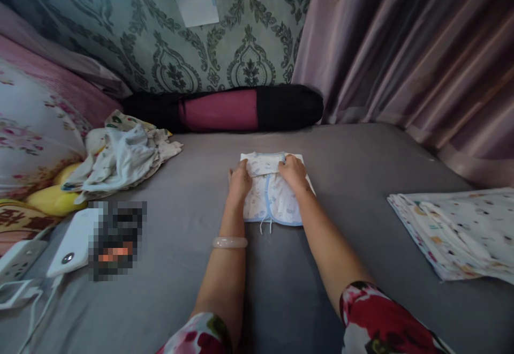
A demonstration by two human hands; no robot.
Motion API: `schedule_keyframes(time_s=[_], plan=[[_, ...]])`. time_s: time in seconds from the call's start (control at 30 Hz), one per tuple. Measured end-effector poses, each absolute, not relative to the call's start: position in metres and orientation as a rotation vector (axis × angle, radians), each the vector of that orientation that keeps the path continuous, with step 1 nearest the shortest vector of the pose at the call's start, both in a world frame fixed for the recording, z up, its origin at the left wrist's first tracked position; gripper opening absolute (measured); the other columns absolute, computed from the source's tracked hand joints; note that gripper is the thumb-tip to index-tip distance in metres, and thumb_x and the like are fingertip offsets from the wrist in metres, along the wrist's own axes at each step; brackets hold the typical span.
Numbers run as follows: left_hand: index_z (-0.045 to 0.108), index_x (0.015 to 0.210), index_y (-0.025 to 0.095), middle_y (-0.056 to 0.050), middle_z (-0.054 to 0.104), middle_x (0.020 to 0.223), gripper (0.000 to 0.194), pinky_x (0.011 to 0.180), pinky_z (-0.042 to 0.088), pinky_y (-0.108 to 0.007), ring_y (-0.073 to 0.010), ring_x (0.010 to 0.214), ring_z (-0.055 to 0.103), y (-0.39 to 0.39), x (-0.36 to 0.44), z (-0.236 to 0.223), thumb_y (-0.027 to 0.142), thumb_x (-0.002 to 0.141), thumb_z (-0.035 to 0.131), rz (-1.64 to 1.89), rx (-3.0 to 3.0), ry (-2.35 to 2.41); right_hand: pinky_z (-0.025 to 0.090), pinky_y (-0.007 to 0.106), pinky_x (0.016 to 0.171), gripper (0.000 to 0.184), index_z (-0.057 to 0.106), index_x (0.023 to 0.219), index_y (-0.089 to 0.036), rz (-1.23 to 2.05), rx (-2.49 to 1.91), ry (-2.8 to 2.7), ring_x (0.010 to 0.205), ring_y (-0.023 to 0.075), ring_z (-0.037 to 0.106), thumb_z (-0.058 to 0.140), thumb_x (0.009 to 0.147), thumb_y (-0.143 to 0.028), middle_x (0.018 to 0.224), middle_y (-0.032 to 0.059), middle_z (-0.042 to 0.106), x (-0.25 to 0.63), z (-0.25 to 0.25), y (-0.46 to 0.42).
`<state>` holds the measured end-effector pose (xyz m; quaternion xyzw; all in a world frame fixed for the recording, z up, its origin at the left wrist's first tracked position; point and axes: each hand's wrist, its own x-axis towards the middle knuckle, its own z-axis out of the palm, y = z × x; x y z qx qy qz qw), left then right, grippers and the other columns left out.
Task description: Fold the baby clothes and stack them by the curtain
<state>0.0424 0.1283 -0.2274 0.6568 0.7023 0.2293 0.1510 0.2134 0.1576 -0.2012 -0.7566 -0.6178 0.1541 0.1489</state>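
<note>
A small white baby shirt with pale prints, blue trim and thin ties lies on the grey bedsheet in front of me. Its far part is folded over into a band towards me. My left hand grips the left end of that band, thumb on top. At the right end, my right hand pinches the cloth between thumb and fingers. Most fingertips of both hands are hidden behind or under the fabric. A pale bangle circles my left forearm.
Crumpled baby clothes lie at the left by a floral pillow. Nearer are a white power bank, a power strip and cables. Folded printed cloths lie at the right. A black and maroon long bag rests along the wall.
</note>
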Motion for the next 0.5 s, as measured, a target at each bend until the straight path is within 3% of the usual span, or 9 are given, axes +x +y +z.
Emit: schedule_keyframes(time_s=[0.2, 0.37, 0.5], plan=[[0.044, 0.137, 0.018, -0.012, 0.051, 0.143, 0.055, 0.118, 0.016, -0.051, -0.0215, 0.136, 0.043, 0.128, 0.053, -0.219, 0.003, 0.085, 0.035, 0.724, 2.019, 1.979, 0.039, 0.039, 0.097, 0.035, 0.056, 0.123, -0.010, 0.135, -2.044, -1.893, 0.119, 0.0292, 0.051, 0.041, 0.093, -0.016, 0.126, 0.0205, 0.057, 0.205, -0.202, 0.154], [0.046, 0.134, 0.013, -0.013, 0.052, 0.141, 0.051, 0.117, 0.025, -0.045, -0.0208, 0.137, 0.040, 0.133, 0.072, -0.220, 0.004, 0.086, 0.033, 0.717, 2.190, 1.828, 0.026, 0.043, 0.111, 0.046, 0.047, 0.138, -0.014, 0.175, -1.623, -2.280, 0.136, 0.0257, 0.037, 0.031, 0.096, -0.017, 0.146, 0.0133, 0.046, 0.192, -0.211, 0.155], [0.047, 0.133, 0.014, -0.014, 0.052, 0.140, 0.044, 0.115, 0.028, -0.044, -0.0215, 0.133, 0.045, 0.135, 0.073, -0.229, 0.010, 0.091, 0.033, 0.632, 2.200, 1.859, 0.015, 0.051, 0.116, 0.051, 0.039, 0.147, -0.013, 0.277, -1.608, -2.393, 0.145, 0.0268, 0.023, 0.026, 0.099, -0.026, 0.155, 0.0100, 0.034, 0.184, -0.221, 0.152]])
